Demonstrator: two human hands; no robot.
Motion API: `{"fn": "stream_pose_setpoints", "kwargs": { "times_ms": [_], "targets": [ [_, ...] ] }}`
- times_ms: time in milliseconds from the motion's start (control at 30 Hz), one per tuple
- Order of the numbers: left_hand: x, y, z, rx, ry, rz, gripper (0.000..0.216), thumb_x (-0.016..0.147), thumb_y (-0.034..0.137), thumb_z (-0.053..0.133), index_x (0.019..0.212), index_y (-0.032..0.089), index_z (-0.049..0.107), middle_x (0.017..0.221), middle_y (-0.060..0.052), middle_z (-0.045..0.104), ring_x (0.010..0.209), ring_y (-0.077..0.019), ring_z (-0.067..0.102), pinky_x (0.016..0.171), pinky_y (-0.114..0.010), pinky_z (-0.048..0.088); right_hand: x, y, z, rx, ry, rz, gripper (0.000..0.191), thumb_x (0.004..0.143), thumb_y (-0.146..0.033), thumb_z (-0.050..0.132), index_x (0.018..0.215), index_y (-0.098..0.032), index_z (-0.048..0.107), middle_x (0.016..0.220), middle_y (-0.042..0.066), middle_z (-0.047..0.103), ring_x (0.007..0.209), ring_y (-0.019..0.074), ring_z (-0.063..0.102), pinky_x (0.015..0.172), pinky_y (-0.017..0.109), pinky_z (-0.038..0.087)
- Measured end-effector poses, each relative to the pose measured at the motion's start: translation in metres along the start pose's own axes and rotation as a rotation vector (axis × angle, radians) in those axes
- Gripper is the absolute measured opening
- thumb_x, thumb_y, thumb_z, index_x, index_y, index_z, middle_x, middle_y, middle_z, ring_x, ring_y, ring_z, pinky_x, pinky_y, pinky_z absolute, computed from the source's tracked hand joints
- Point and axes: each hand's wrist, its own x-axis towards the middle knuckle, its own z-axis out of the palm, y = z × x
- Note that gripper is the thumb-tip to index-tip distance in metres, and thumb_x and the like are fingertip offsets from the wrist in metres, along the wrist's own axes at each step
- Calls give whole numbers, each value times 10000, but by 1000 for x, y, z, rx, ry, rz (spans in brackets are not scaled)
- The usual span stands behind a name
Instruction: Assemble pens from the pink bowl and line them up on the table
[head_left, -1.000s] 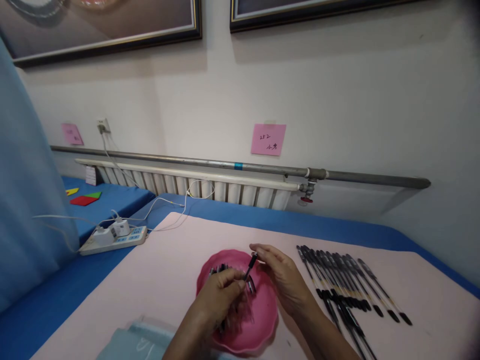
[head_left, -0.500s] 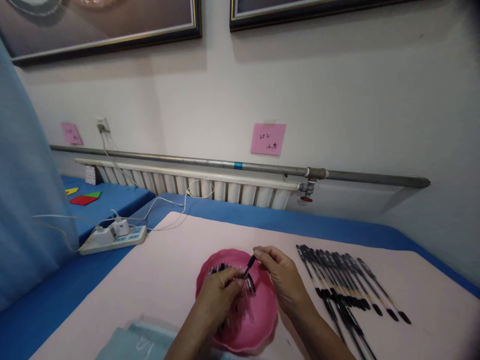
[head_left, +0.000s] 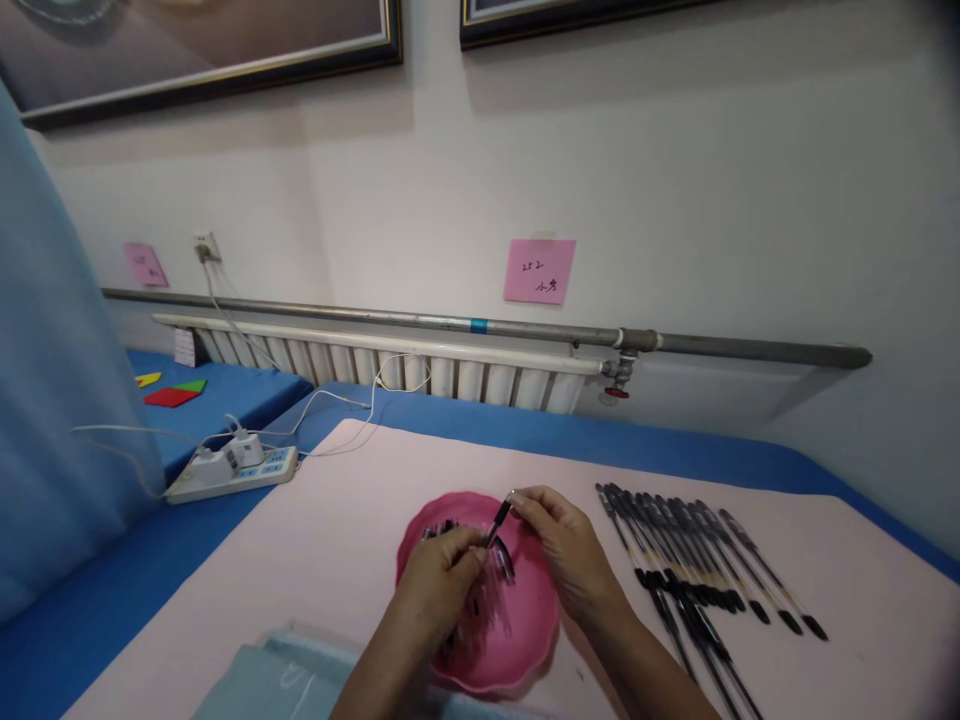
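- Grip: both my hands are closed on one slim black pen piece (head_left: pixel 500 517). My left hand (head_left: pixel 442 585) pinches its lower end between thumb and fingertips. My right hand (head_left: pixel 566 545) pinches its upper end, so the piece slants up to the right between them.
- Position of the black pen piece: raised just above the far half of the pink bowl (head_left: pixel 540 640), touching nothing but my fingers.
- Left hand, further detail: blurred clear and black parts show beneath my palm over the bowl. I cannot tell whether I grasp them or they lie in the bowl.
- Pink bowl: it stands on the pale pink surface (head_left: pixel 337 540), towards its near edge. More small black parts (head_left: pixel 442 527) lie inside it by the far left rim.
- Row of pens (head_left: pixel 690 560): black pens lie side by side on the surface just to the right of my right hand, slanting toward me and apart from the bowl.
- Pale green cloth (head_left: pixel 255 685): at the near edge of the surface, left of my left forearm.
- Power strip (head_left: pixel 232 468): on the blue cover (head_left: pixel 112 570) beyond the left side of the surface, with white chargers plugged in and white cables running toward the radiator (head_left: pixel 390 365).
- Pink note (head_left: pixel 538 270): stuck to the wall above the radiator.
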Motion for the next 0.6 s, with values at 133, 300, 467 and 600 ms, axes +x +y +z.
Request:
{"fn": "stream_pose_setpoints", "kwargs": {
  "times_ms": [133, 300, 467, 600],
  "targets": [
    [-1, 5, -1, -52, -12, -74, 242, 757, 324, 500, 869, 198, 674, 574, 17, 517, 452, -105, 429, 437, -231, 334, -4, 1, 6, 4, -68, 49, 226, 697, -389, 709, 794, -187, 680, 618, -23, 607, 527, 116, 502, 507, 232, 392],
    [-4, 11, -18, -88, -12, -123, 345, 745, 374, 539, 1020, 191, 639, 687, -2, 593, 518, -119, 502, 457, -232, 383, -6, 1, 12, 91, -147, 116, 254, 686, -406, 704, 644, -182, 592, 519, -43, 567, 416, 86, 454, 398, 205, 338],
    [-6, 12, -52, 203, 251, -107, 242, 777, 335, 475, 845, 165, 633, 724, -22, 620, 668, -151, 561, 568, -248, 414, 3, -3, 5, 230, -1, 128, 263, 656, -400, 711, 677, -195, 548, 610, -22, 622, 507, 103, 555, 440, 200, 395],
    [-5, 9, -57, 821, 257, -94, 233, 771, 206, 458, 812, 177, 686, 849, -76, 656, 832, -190, 570, 749, -301, 410, 7, -5, 1, 281, 24, 148, 255, 638, -362, 726, 665, -178, 551, 581, -16, 616, 476, 94, 549, 409, 191, 369]
  ]
}}
